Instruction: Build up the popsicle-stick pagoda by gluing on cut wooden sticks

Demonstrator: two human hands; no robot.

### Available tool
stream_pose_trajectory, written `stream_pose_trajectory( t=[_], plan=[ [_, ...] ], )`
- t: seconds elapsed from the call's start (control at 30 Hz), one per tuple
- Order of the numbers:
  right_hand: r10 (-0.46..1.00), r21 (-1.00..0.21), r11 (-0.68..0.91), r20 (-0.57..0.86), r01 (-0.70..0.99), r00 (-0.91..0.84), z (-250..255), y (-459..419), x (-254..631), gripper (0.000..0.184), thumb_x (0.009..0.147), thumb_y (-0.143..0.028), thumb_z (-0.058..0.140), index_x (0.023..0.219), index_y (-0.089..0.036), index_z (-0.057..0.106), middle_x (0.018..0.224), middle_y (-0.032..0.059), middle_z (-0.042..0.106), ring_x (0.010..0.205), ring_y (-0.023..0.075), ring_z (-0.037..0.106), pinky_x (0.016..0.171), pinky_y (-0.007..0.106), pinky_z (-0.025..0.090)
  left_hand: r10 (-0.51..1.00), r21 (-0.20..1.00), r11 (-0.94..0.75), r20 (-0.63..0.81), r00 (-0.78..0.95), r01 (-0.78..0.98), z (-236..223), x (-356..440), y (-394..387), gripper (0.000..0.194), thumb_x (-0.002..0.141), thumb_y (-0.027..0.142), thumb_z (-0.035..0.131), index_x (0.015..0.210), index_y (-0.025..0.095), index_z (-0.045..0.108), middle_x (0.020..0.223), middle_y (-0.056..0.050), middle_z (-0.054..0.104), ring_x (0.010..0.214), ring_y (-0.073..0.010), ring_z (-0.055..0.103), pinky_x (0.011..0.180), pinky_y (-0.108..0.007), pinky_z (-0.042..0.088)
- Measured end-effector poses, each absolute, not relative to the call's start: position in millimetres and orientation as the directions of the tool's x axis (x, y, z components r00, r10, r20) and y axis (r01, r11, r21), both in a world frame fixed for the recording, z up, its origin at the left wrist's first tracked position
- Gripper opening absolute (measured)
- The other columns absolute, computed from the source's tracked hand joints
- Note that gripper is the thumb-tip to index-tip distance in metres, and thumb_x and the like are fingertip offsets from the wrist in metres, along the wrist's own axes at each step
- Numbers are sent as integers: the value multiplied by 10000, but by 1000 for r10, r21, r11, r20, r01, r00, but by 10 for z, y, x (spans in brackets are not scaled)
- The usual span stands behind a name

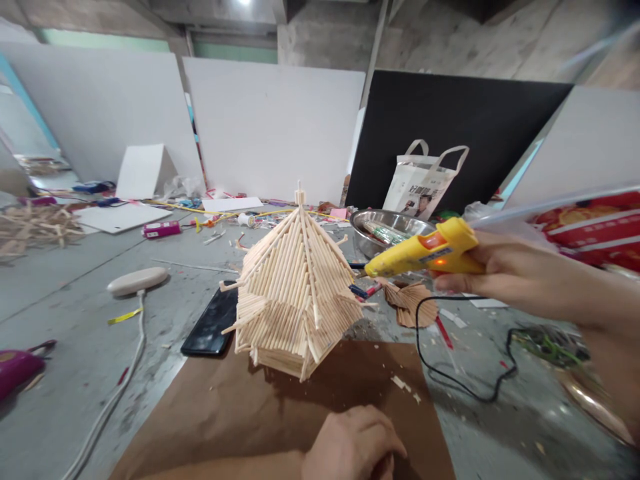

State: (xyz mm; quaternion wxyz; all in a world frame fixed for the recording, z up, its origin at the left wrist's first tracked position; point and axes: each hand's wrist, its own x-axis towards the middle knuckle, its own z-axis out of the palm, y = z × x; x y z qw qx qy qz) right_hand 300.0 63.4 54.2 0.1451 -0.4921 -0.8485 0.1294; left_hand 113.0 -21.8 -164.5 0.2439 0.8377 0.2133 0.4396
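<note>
Two hands, only one plainly occupied: my right hand point(503, 263) is wrapped round the handle of a yellow glue gun point(423, 252), while my left hand point(353, 445) is low over the brown paper point(185, 413), fingers curled under (whether they pinch anything I can't tell, since the back of the hand hides it). The stick model point(295, 287) is straight ahead of me, towards the far edge of that paper, with a black phone point(207, 330) just beside and partly behind it.

The gun's orange light glows, so I'd treat the nozzle as hot. It points at the model's right side, very near; I can't tell if they touch. A careless drop of my wrist could smear glue over clean wood or knock loose one of the thin ends jutting from the eaves. The looped black cord point(453, 393) could snag on the desk point(80, 327) and jerk my aim, and a stray drip might land on the phone.

The roof is pale, round sticks laid side by side, ribbed like corduroy, its facets rising to a slim finial. The paper is matt and faintly creased, strewn with white scraps point(400, 383). Beyond the gun lie a pleated brown piece point(413, 307), fan-shaped, and a shiny steel bowl point(364, 245).
</note>
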Motion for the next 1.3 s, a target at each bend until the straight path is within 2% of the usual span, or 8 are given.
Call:
stream_pose_trajectory(
  t=[0.1,0.17,0.33,0.47,0.57,0.8,1.1,1.3],
  plan=[
    [870,-355,489,135,797,-473,551,627,2984,281,690,-492,549,641,-215,553,537,-7,541,772,209,578,750,302,459,579,607,-781,618,532,145,-1655,1137,-220,213,659,42,438,770,155,581,747,-42,648,691,-94,598,624,-143,469],
    [868,-361,492,134,792,-478,554,629,2977,276,692,-487,548,643,-216,557,533,-7,540,776,210,578,744,298,461,580,608,-780,615,534,146,-1659,1142,-221,214,657,42,439,771,156,579,747,-43,647,691,-96,597,623,-145,470],
    [863,-343,502,136,794,-487,540,657,2983,286,703,-482,543,757,-201,570,655,3,599,763,199,579,749,300,454,576,606,-783,618,534,143,-1648,1147,-221,217,652,37,435,768,157,573,743,-43,649,694,-97,597,631,-150,472],
    [870,-347,488,124,801,-477,522,673,2995,356,716,-480,533,931,-197,558,793,8,629,760,187,583,749,300,452,571,595,-790,628,530,147,-1648,1150,-220,219,659,41,427,767,159,576,740,-42,651,697,-95,602,625,-142,469],
    [873,-353,484,136,801,-468,521,677,3008,398,713,-500,522,978,-206,553,859,9,636,765,188,586,740,306,456,568,587,-795,631,529,154,-1667,1152,-219,207,664,50,432,767,160,574,736,-39,647,688,-93,599,618,-142,468],
    [871,-339,488,133,804,-473,542,680,2991,324,702,-497,522,853,-215,572,786,4,639,725,188,587,739,319,461,559,579,-804,654,510,140,-1681,1152,-216,201,663,45,444,772,157,570,733,-31,644,678,-88,595,614,-137,468],
    [885,-346,464,132,815,-447,574,642,2954,318,678,-514,534,793,-220,571,745,1,638,704,194,591,690,310,472,561,571,-810,691,455,132,-1636,1159,-218,201,634,25,450,735,145,575,686,-27,642,641,-87,602,586,-126,467],
    [890,-316,455,117,833,-442,538,623,2998,352,696,-501,537,925,-234,555,744,-14,638,710,190,591,666,301,464,549,571,-813,689,474,112,-1624,1146,-212,199,643,29,447,742,135,583,706,-42,647,653,-95,605,596,-135,473]
  ],
)
